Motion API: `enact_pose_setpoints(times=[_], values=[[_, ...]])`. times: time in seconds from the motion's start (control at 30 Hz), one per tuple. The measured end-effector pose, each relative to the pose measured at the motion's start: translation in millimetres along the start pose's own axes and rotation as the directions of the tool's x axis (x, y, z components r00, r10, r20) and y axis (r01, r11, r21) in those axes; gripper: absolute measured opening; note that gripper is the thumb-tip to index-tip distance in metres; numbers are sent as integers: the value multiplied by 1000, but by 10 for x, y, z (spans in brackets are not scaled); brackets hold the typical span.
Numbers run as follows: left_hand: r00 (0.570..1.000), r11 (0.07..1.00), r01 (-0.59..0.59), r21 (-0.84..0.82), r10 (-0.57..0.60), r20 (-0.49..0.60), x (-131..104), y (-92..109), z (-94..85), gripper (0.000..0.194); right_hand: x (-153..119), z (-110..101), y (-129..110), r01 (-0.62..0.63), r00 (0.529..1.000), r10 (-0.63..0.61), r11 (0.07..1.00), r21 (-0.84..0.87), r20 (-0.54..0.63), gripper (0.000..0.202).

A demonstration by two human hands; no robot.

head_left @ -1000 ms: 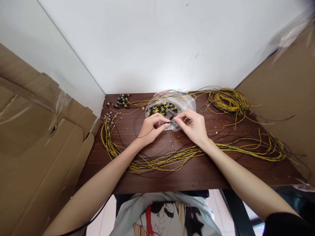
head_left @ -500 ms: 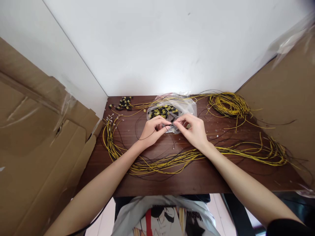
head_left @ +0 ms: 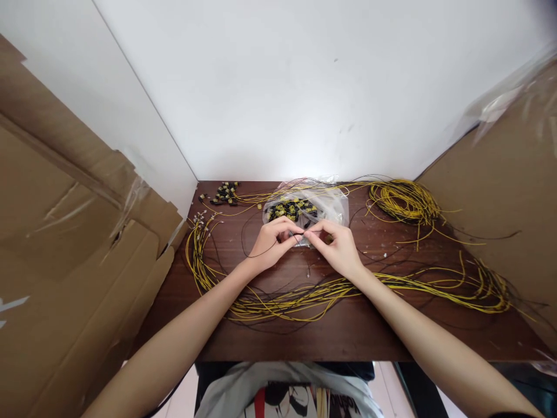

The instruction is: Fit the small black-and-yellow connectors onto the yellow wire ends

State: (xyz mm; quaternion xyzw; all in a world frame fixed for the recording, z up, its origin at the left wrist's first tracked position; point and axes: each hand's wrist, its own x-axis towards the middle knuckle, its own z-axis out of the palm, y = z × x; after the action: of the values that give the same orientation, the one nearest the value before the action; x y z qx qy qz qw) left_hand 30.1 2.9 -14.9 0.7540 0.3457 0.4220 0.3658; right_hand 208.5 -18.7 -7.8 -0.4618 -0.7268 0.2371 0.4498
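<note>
Over the middle of the table, my left hand [head_left: 275, 242] pinches a thin black wire [head_left: 246, 247], which loops out to its left. My right hand [head_left: 333, 244] meets it fingertip to fingertip, its thumb and forefinger closed at the same spot. Whatever lies between the right fingertips is too small to make out. Just behind both hands lies a clear plastic bag [head_left: 335, 204] with small black and yellow connectors [head_left: 292, 209] in it. A short wire end hangs below the fingertips.
A long bundle of yellow and black wires [head_left: 300, 305] curves across the table [head_left: 348, 345] in front. A coiled bundle [head_left: 402, 200] lies back right, loose connectors [head_left: 226, 191] back left. Cardboard [head_left: 78, 255] stands at the left, more cardboard [head_left: 500, 180] at the right, a white wall [head_left: 278, 87] behind.
The whole scene sits slightly lower in the view as the camera tilted. My fingertips have drawn closer together, the right hand shifting a little left.
</note>
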Motion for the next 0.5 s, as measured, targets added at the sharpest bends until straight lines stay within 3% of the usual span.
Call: enact_pose_setpoints(times=[0.17,0.3,0.5], values=[[999,999,43,16,-43,9,11,27,-7,16,11,48,54,-169,984,177,964,206,-21,21],[991,991,129,22,-129,26,11,58,-6,18,31,60,90,-232,965,261,903,362,-33,21],[989,989,146,22,-147,36,12,78,-7,18,32,50,100,-175,984,172,926,334,40,19]])
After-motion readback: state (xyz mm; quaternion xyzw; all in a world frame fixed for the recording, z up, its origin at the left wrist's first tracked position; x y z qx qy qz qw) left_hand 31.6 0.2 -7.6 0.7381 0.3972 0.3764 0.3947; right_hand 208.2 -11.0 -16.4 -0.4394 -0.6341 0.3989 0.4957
